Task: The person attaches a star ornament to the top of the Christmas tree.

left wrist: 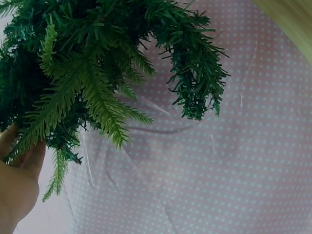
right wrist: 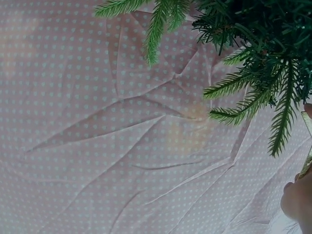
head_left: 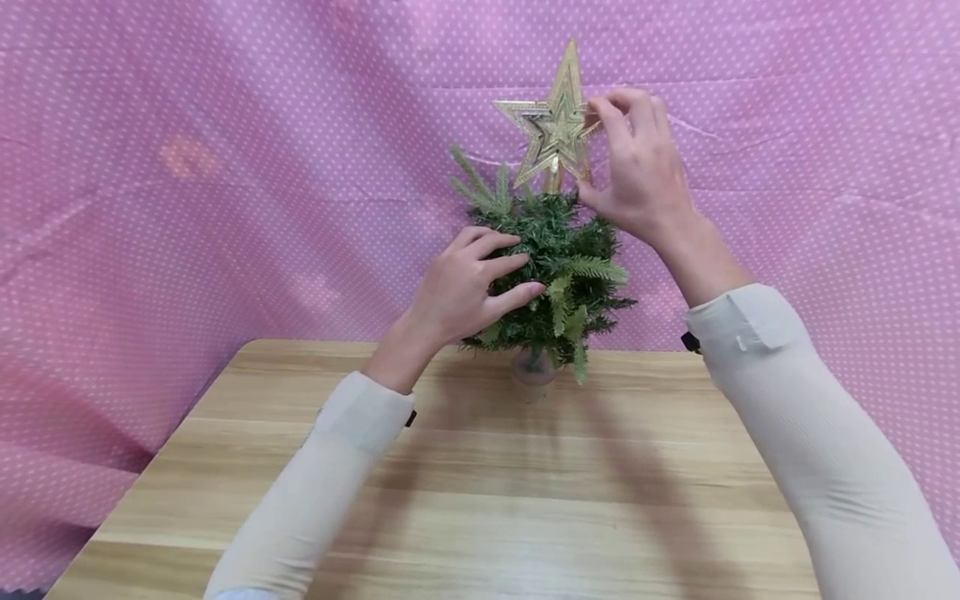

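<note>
A small artificial Christmas tree [head_left: 555,233] stands at the back of the table, with dark green needles and some lighter sprigs. On its top is a gold star tree topper [head_left: 555,125], upright and tilted slightly. My right hand [head_left: 637,158] pinches the star's right side between thumb and fingers. In the right wrist view only a sliver of the star [right wrist: 306,165] shows beside the fingers. My left hand [head_left: 465,283] lies against the tree's left side, fingers spread among the branches. Its fingertips sit behind a light green sprig [left wrist: 73,87] in the left wrist view.
The tree's round, clear base [head_left: 534,367] rests near the back edge of the wooden table [head_left: 487,517]. Behind the table hangs a pink cloth [head_left: 300,167] with white dots, creased and draping down on the left.
</note>
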Available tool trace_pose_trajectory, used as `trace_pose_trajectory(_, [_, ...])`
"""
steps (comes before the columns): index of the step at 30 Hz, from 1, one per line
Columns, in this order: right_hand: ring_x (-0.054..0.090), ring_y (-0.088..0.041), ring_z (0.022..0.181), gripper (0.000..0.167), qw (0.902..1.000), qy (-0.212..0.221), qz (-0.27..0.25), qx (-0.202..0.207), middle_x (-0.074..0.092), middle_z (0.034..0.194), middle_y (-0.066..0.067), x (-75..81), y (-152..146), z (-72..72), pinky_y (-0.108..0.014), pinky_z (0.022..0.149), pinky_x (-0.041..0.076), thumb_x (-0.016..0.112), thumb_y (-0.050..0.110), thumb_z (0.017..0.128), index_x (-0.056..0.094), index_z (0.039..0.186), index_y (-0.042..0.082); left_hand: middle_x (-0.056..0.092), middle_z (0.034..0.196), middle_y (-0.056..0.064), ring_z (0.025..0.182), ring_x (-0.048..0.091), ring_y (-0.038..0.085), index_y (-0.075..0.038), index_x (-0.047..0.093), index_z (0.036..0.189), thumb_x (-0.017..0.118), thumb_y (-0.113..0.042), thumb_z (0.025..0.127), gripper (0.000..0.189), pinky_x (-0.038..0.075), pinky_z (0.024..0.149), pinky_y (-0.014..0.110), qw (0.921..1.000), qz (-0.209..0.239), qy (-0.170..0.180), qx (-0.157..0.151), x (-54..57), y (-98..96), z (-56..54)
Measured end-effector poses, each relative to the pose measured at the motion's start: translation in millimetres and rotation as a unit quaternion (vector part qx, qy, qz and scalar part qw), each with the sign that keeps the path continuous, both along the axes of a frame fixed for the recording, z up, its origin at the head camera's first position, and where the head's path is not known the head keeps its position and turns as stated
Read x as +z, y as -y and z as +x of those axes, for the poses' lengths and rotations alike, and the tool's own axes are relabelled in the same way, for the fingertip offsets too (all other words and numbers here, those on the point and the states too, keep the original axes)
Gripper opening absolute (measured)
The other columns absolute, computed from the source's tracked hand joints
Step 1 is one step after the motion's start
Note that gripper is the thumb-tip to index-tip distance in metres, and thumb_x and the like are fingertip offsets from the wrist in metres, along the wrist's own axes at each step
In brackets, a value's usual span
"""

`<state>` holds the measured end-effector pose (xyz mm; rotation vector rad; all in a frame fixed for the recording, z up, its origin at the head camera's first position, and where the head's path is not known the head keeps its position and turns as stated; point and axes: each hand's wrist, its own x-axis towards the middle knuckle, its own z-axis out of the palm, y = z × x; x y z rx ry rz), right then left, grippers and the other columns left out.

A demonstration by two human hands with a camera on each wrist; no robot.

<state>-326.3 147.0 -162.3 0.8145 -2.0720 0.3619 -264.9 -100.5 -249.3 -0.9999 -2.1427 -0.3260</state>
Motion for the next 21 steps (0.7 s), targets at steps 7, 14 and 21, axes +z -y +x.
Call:
trace_pose_trajectory(7, [0.040,-0.036,0.134,0.087,0.9999,-0.004,0.009,0.001,0.042,0.146,-0.023,0.9,-2.5,2.9,-0.038,0.118,0.031,0.087,0.012,0.077,0.042,0.150,-0.003,0.068,0.127,0.013,0.121,0.058,0.031,-0.007,0.076,0.119,0.071,-0.044,0.094,0.045,0.046,0.106,0.041,0.9995,0.008,-0.024,-0.019,4.0,-0.1,-1.8])
trace_pose_trajectory(14, [0.037,-0.034,0.139,0.090,1.0000,-0.001,0.004,-0.002,0.040,0.150,-0.021,2.4,-4.8,7.3,-0.036,0.120,0.027,0.088,0.015,0.078,0.040,0.152,-0.001,0.067,0.128,0.014,0.124,0.056,0.033,-0.006,0.075,0.120,0.073,-0.042,0.092,0.045,0.044,0.110,0.041,0.9990,0.022,-0.032,-0.023,7.7,2.9,-0.5])
trace_pose_trajectory(21, [0.040,-0.036,0.137,0.079,0.9998,-0.004,-0.016,0.010,0.043,0.148,-0.023,-7.0,-11.4,12.1,-0.039,0.119,0.030,0.084,0.012,0.082,0.044,0.149,-0.002,0.067,0.128,0.015,0.122,0.057,0.032,-0.006,0.074,0.121,0.073,-0.040,0.093,0.044,0.044,0.109,0.040,0.9990,0.027,-0.030,-0.021,11.1,8.3,2.1])
